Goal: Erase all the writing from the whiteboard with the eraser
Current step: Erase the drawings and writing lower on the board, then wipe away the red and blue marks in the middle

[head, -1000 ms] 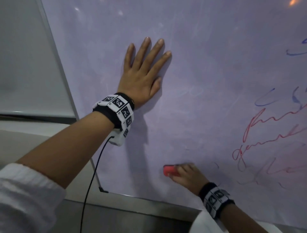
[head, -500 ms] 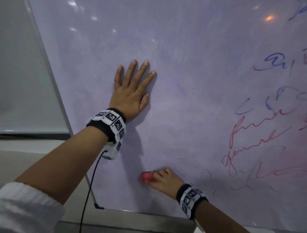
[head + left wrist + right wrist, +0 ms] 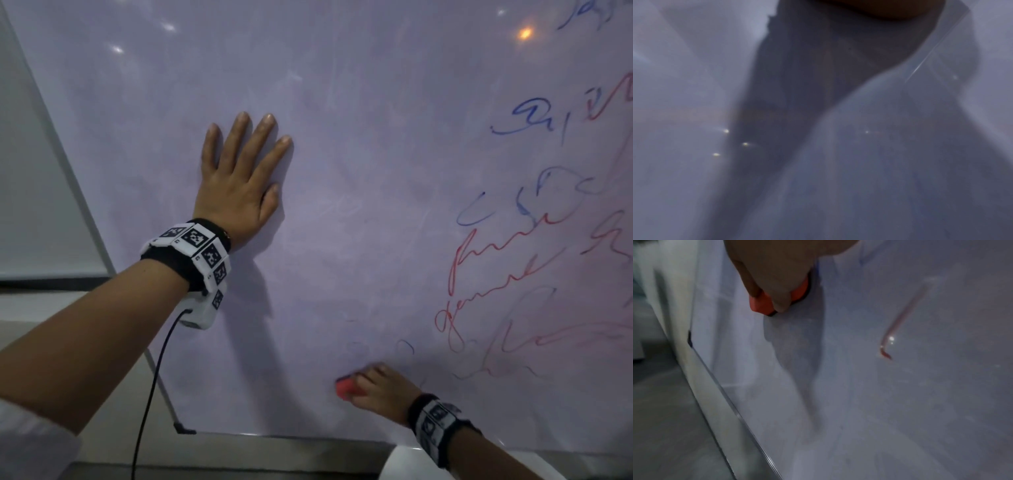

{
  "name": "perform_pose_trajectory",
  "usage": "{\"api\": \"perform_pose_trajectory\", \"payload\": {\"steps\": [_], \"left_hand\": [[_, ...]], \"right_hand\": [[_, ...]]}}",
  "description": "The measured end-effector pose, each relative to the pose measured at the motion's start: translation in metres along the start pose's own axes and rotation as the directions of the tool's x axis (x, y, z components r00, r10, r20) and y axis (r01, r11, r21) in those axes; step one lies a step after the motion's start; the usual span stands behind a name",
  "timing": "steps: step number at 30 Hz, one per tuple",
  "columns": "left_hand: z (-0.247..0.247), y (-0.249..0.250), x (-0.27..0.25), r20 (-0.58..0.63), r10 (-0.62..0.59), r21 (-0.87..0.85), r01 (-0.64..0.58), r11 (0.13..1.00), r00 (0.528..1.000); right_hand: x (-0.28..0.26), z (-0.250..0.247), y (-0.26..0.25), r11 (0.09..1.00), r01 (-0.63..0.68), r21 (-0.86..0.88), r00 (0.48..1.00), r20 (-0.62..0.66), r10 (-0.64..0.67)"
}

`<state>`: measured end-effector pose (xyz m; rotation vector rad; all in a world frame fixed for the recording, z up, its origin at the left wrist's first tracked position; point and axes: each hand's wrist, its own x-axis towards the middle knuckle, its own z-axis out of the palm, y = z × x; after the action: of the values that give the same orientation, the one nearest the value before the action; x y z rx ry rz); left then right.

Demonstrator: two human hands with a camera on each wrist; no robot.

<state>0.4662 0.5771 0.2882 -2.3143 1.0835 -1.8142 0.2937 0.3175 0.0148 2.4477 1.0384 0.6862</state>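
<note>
A large whiteboard (image 3: 359, 102) fills the head view. Red and blue writing (image 3: 496, 274) covers its right part; the left part is wiped, with faint smears. My left hand (image 3: 239, 174) lies flat on the board, fingers straight and spread. Low on the board, my right hand (image 3: 380, 390) grips a small red eraser (image 3: 346, 389) and presses it against the surface near the bottom edge. In the right wrist view the fingers curl round the eraser (image 3: 764, 305), and a red stroke (image 3: 902, 321) shows to its right. The left wrist view shows only blurred board surface (image 3: 879, 162).
The board's metal frame (image 3: 164, 387) runs down the left side and along the bottom (image 3: 274, 442). A black cable (image 3: 150, 383) hangs from my left wrist device. A pale wall (image 3: 37, 205) lies left of the board.
My right hand has slid the eraser left and back right along the bottom of the board. The view has shifted so more writing shows at the right. My left hand stays flat.
</note>
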Motion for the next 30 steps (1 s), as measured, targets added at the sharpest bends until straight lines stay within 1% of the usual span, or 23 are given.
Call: {"api": "perform_pose_trajectory", "payload": {"steps": [2, 4, 5, 7, 8, 9, 10, 11, 12, 13, 15, 16, 17, 18, 19, 20, 23, 25, 26, 27, 28, 29, 30], "left_hand": [[0.001, 0.001, 0.0, 0.001, 0.001, -0.016, -0.001, 1.0, 1.0], [0.001, 0.0, -0.001, -0.007, 0.003, -0.021, -0.003, 1.0, 1.0], [0.001, -0.001, -0.001, -0.011, 0.003, -0.026, -0.003, 1.0, 1.0], [0.002, 0.0, 0.0, -0.012, 0.003, -0.037, -0.004, 0.999, 1.0], [0.002, 0.0, 0.0, -0.009, 0.004, -0.038, -0.004, 0.999, 1.0], [0.003, 0.0, -0.001, -0.011, 0.005, -0.037, -0.005, 0.999, 1.0], [0.003, -0.001, -0.001, -0.016, 0.006, -0.026, -0.006, 1.0, 1.0], [0.003, -0.002, -0.001, -0.018, 0.005, -0.014, -0.005, 1.0, 1.0], [0.003, -0.002, 0.0, -0.018, 0.001, -0.01, -0.001, 1.0, 1.0], [0.002, -0.002, 0.0, -0.018, -0.002, -0.015, 0.001, 1.0, 1.0], [0.002, 0.0, 0.0, -0.02, 0.003, -0.023, -0.004, 1.0, 1.0], [0.002, 0.0, 0.0, -0.022, 0.009, -0.024, -0.01, 1.0, 1.0], [0.002, 0.0, 0.001, -0.021, 0.01, -0.033, -0.01, 0.999, 1.0], [0.002, 0.0, 0.001, -0.017, 0.007, -0.045, -0.008, 0.999, 1.0], [0.002, 0.0, 0.001, -0.018, 0.007, -0.05, -0.008, 0.999, 1.0], [0.002, 0.0, 0.001, -0.025, 0.007, -0.049, -0.009, 0.999, 1.0], [0.002, -0.001, 0.0, -0.031, 0.01, -0.055, -0.011, 0.998, 0.999], [0.001, 0.0, 0.001, -0.027, 0.005, -0.076, -0.007, 0.997, 1.0], [0.0, 0.002, 0.002, -0.029, -0.006, -0.089, 0.004, 0.996, 1.0], [-0.001, 0.005, 0.003, -0.034, -0.019, -0.101, 0.016, 0.995, 0.999], [-0.001, 0.007, 0.005, -0.042, -0.027, -0.112, 0.022, 0.993, 0.999], [-0.002, 0.011, 0.008, -0.05, -0.02, -0.122, 0.014, 0.992, 0.999], [-0.002, 0.016, 0.013, -0.056, 0.004, -0.127, -0.011, 0.992, 0.998]], "right_hand": [[0.013, -0.019, 0.024, 0.998, -0.053, -0.029, 0.979, -0.198, 0.047], [0.04, -0.061, 0.057, 0.977, -0.21, -0.041, 0.904, -0.388, 0.178], [0.052, -0.08, 0.076, 0.954, -0.298, -0.033, 0.848, -0.469, 0.249], [0.068, -0.106, 0.1, 0.87, -0.49, 0.065, 0.713, -0.545, 0.442], [0.069, -0.107, 0.101, 0.817, -0.567, 0.105, 0.688, -0.484, 0.54], [0.068, -0.096, 0.095, 0.769, -0.621, 0.153, 0.689, -0.361, 0.628], [0.06, -0.082, 0.08, 0.775, -0.61, 0.165, 0.752, -0.189, 0.631], [0.046, -0.064, 0.06, 0.852, -0.498, 0.16, 0.85, -0.105, 0.516], [0.027, -0.044, 0.039, 0.936, -0.33, 0.124, 0.944, 0.027, 0.329], [0.009, -0.025, 0.022, 0.985, -0.159, 0.065, 0.983, 0.104, 0.152], [-0.023, -0.003, 0.009, 0.999, 0.025, 0.03, 0.971, 0.235, -0.032], [-0.026, -0.003, 0.012, 0.994, 0.104, 0.045, 0.961, 0.254, -0.112], [-0.025, -0.007, 0.021, 0.989, 0.145, 0.012, 0.967, 0.208, -0.144], [-0.021, -0.014, 0.031, 0.992, 0.125, -0.026, 0.985, 0.119, -0.121], [-0.013, -0.025, 0.043, 0.995, 0.063, -0.076, 0.996, -0.061, -0.067], [-0.001, -0.044, 0.058, 0.996, -0.021, -0.088, 0.982, -0.19, 0.004], [0.037, -0.103, 0.106, 0.957, -0.284, -0.062, 0.859, -0.459, 0.225], [0.048, -0.12, 0.116, 0.89, -0.454, 0.03, 0.755, -0.517, 0.403], [0.047, -0.115, 0.111, 0.876, -0.479, 0.058, 0.736, -0.517, 0.437], [0.039, -0.101, 0.099, 0.893, -0.447, 0.05, 0.772, -0.484, 0.413], [0.025, -0.086, 0.081, 0.936, -0.351, 0.018, 0.86, -0.389, 0.33], [0.007, -0.069, 0.062, 0.977, -0.212, -0.024, 0.945, -0.26, 0.199], [-0.014, -0.055, 0.045, 0.994, -0.101, -0.038, 0.993, -0.06, 0.099]]}}
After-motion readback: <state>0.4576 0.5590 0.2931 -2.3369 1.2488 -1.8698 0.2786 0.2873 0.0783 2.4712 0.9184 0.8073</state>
